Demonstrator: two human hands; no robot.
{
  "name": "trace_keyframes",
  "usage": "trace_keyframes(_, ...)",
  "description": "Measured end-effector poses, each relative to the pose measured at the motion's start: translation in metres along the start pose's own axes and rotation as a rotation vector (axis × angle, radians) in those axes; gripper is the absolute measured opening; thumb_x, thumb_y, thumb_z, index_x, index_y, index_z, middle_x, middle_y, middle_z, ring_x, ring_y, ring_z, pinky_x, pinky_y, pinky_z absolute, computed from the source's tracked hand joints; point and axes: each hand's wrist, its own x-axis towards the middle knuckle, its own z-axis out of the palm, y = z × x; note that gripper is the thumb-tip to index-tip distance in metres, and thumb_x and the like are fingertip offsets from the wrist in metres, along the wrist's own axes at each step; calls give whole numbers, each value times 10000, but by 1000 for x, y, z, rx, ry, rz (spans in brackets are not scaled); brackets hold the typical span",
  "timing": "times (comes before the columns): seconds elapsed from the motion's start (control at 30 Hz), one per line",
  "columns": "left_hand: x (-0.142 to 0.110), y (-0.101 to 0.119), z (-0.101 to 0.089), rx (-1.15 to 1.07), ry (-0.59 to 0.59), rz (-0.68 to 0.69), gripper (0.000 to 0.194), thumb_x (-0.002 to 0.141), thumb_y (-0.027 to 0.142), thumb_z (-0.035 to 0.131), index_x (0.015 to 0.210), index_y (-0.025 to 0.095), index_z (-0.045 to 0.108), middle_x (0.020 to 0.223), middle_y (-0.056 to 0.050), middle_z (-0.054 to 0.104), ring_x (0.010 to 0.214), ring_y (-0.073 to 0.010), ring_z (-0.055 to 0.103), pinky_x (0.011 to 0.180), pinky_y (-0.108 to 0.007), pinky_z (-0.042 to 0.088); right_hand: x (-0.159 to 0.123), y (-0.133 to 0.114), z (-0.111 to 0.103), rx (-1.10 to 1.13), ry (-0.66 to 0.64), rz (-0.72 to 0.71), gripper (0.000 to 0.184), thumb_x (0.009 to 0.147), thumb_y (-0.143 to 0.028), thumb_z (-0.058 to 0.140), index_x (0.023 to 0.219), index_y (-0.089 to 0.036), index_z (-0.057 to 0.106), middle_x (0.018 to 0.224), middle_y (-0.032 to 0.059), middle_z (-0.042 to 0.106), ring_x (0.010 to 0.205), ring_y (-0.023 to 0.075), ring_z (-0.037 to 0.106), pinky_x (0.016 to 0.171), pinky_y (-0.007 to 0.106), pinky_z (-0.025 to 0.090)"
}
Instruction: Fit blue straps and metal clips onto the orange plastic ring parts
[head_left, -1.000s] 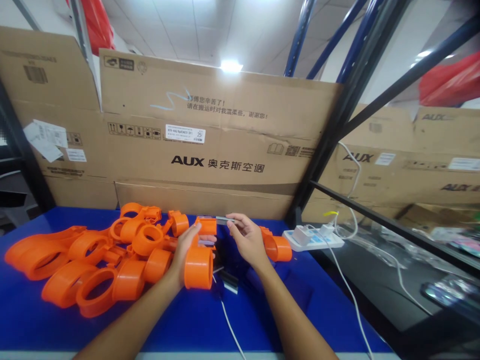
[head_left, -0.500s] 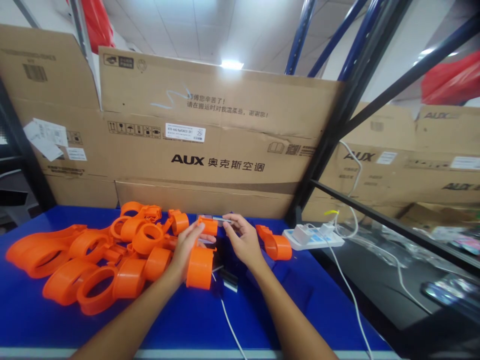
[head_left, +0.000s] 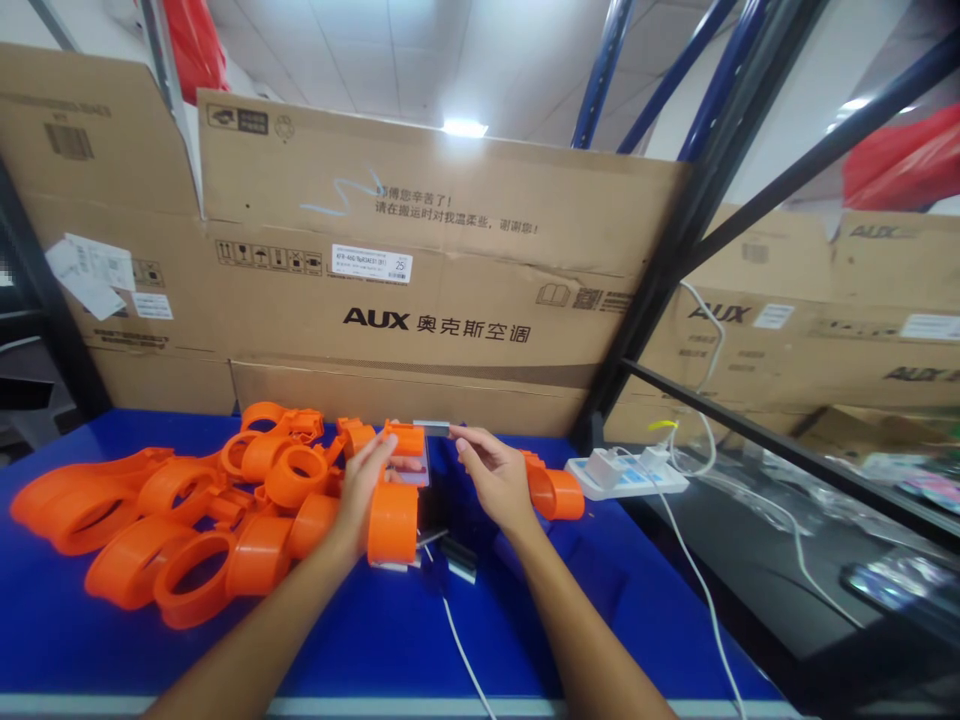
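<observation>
Evidently left grip (head_left: 367, 482) clasping orange ringed part (head_left: 394, 523), right grip (head_left: 492, 476) pinching grey strip (head_left: 431, 427) by end

Printed cardboard (head_left: 285, 330) stands behind the blue tabletop (head_left: 360, 640). A ceiling light (head_left: 465, 128) glows high beyond it; dark posts (head_left: 651, 300) flank it.

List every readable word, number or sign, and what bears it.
"AUX 奥克斯空调": centre cardboard panel
"傅您辛苦了!": same panel, preceding character smudged
"请在搬运时对我温柔些,谢谢您!": same panel
"25": the panel's white label
"AUX", repeated: right-hand cardboard
Handling symbols: centre panel
Other print, including left cardboard: too small or blurred.
</observation>
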Motion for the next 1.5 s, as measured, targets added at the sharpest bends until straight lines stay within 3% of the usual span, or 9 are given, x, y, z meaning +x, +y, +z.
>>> trace_keyframes(0.2, 0, 1, 1, 7, 12, -18, 584, 777, 497, 748, 1234, 148, 646, 736, -69, 747, 427, -140, 612, 426, -236, 480, 1, 4, 2, 75, -45, 1, 289, 857, -445, 719, 1055, -245, 785, 1032, 89, 741, 805, 217, 670, 584, 303, 541)
trace_keyframes(0.63, 0, -6, -2, 64, -46, 14, 705, 762, 521, 767, 1326, 135, 597, 709, -59, 727, 416, -106, 540, 406, -203, 386, -1, 0, 4, 104, -136, 7, 273, 868, -434, 721, 1058, -251, 792, 1009, 84, 716, 782, 193, 637, 582, 288, 514)
trace_keyframes(0.9, -2, -8, -1, 148, -119, 43, 544, 779, 558, 741, 1100, 122, 691, 707, -70, 707, 428, -96, 510, 414, -202, 386, -1, 4, 4, 79, -187, -38, 261, 900, -417, 694, 1079, -252, 789, 1022, 79, 708, 788, 191, 639, 615, 296, 521)
trace_keyframes(1.13, -2, -8, -1, 161, -126, 37, 507, 779, 559, 742, 1045, 133, 675, 690, -48, 695, 436, -81, 503, 421, -183, 393, 0, 4, 3, 4, -195, -112, 272, 953, -405, 625, 1102, -225, 764, 1022, 80, 719, 835, 200, 654, 692, 317, 541)
trace_keyframes(1.3, 3, -8, -4, 97, -74, 18, 467, 738, 552, 774, 938, 154, 631, 670, -31, 692, 418, -91, 529, 412, -190, 410, 5, -2, -15, -331, -396, -208, 326, 954, -249, 565, 1250, -249, 701, 1105, 84, 718, 980, 233, 635, 900, 404, 509)
trace_keyframes(1.4, 4, -6, -5, 50, -22, 0, 452, 713, 545, 791, 871, 164, 607, 649, -26, 692, 418, -103, 552, 428, -204, 439, 3, -2, -25, -593, -568, -207, 513, 835, -136, 606, 1337, -239, 641, 1181, 101, 695, 1051, 269, 579, 962, 448, 462)
trace_keyframes(1.5, 2, -2, -4, -8, 22, -45, 441, 696, 549, 793, 780, 167, 590, 604, -21, 673, 428, -126, 586, 434, -219, 448, -2, 1, -26, -737, -696, -163, 675, 747, -134, 652, 1411, -214, 568, 1245, 122, 663, 1078, 301, 542, 969, 475, 433)
